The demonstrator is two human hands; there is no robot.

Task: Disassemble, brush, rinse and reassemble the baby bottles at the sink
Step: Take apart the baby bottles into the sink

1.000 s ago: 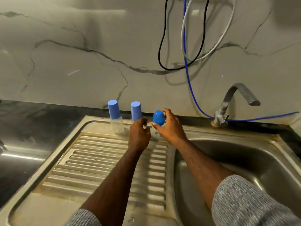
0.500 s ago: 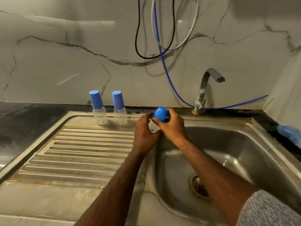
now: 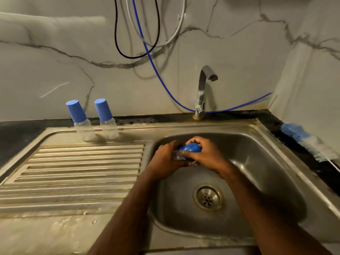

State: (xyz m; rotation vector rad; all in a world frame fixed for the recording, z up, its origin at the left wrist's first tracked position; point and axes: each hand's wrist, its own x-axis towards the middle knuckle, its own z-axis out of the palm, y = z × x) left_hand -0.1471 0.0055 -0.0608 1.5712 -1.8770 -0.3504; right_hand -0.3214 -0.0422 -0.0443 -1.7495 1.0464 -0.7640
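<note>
Blue cap point(image 3: 191, 149) is pretty much the whole story here. The bottle point(image 3: 177, 155) sits sideways over the sink basin point(image 3: 257, 162), held up in the air between both hands, with its long axis running roughly left to right. The clear body points toward the left hand point(image 3: 166, 159) and the capped end points toward the right hand point(image 3: 206, 155).

Left hand is wrapped around the clear body, fingers curled over it so only a sliver of plastic shows. Right hand has its fingers and thumb curled over the cap, gripping it from the top and side. Neither hand is loose, both are clamped on their own end.

So my guess is the step in hand is getting the cap off: the right hand pulls or twists it along that sideways axis, away from the left, which just anchors the body. The two hands are touching, so there isn't much room.

Two more bottles point(image 3: 81, 124) point(image 3: 107, 122) stand capped at the back of the drainboard point(image 3: 73, 172), well apart from the hands. The brush point(image 3: 309, 142) lies on the counter at the right, closer to the right hand. The tap point(image 3: 204, 92) doesn't look like it's running.
</note>
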